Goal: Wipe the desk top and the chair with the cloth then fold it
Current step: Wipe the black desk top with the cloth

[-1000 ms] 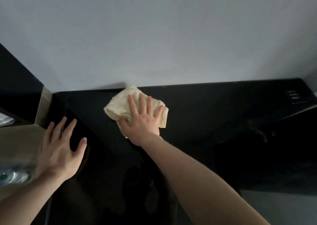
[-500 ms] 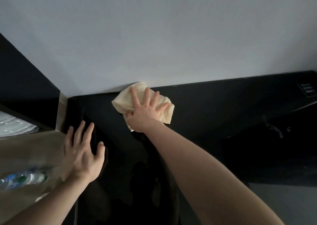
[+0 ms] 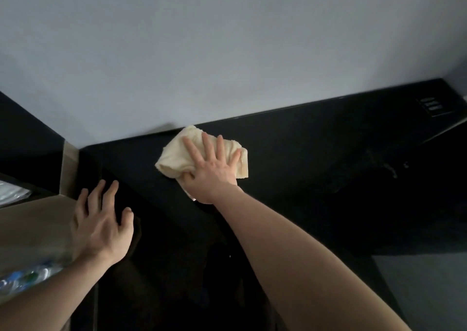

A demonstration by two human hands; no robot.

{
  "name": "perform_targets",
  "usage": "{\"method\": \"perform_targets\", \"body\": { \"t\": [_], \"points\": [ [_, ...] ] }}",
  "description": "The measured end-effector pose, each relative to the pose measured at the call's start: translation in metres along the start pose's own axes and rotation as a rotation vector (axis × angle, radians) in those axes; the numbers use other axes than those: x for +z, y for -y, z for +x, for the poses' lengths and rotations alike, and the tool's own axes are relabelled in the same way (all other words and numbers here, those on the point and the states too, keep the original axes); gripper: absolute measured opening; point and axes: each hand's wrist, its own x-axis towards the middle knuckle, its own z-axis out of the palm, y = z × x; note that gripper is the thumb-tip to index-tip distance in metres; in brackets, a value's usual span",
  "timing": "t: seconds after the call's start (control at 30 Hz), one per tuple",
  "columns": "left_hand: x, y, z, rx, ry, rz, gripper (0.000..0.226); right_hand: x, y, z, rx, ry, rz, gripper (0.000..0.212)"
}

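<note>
A crumpled pale yellow cloth (image 3: 177, 155) lies on the black desk top (image 3: 303, 148), close to the back edge by the wall. My right hand (image 3: 211, 169) presses flat on the cloth with fingers spread and straight, the thumb tucked against its near edge. My left hand (image 3: 101, 224) rests flat on the desk's left part, fingers straight, holding nothing. No chair can be made out in the dark area below.
A grey wall (image 3: 227, 52) rises right behind the desk. A dark cabinet (image 3: 25, 141) stands at the left, with a wooden surface (image 3: 32, 229) and a blurred plastic bottle (image 3: 22, 279) below it. A socket panel (image 3: 433, 106) sits at the desk's far right.
My right hand has slid the cloth a little to the right along the back edge. The view has shifted, and my left hand stays flat on the desk.
</note>
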Motion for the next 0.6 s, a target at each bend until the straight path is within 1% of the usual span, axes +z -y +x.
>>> {"method": "perform_targets", "body": {
  "t": [0.1, 0.13, 0.2, 0.27, 0.37, 0.47, 0.6],
  "points": [
    [-0.006, -0.019, 0.007, -0.038, -0.002, -0.004, 0.075, -0.015, -0.041, -0.006, 0.081, -0.009, 0.004, 0.08],
    [-0.007, -0.028, 0.008, -0.01, -0.006, 0.016, 0.07, -0.019, -0.053, -0.009, 0.108, -0.01, 0.011, 0.08],
    [-0.003, -0.052, 0.009, 0.141, 0.004, 0.079, 0.065, -0.027, -0.078, -0.012, 0.155, -0.015, 0.032, 0.08],
    [0.006, -0.086, 0.005, 0.308, 0.038, 0.1, 0.068, -0.036, -0.102, -0.016, 0.198, -0.017, 0.04, 0.08],
    [0.022, -0.152, -0.004, 0.462, 0.125, 0.096, 0.073, -0.05, -0.142, -0.021, 0.262, -0.022, 0.039, 0.079],
    [0.034, -0.215, -0.008, 0.557, 0.216, 0.056, 0.08, -0.064, -0.188, -0.027, 0.324, -0.043, 0.034, 0.079],
    [0.045, -0.285, -0.004, 0.579, 0.349, 0.063, 0.086, -0.08, -0.258, -0.047, 0.42, -0.077, 0.068, 0.079]
  ]
}}
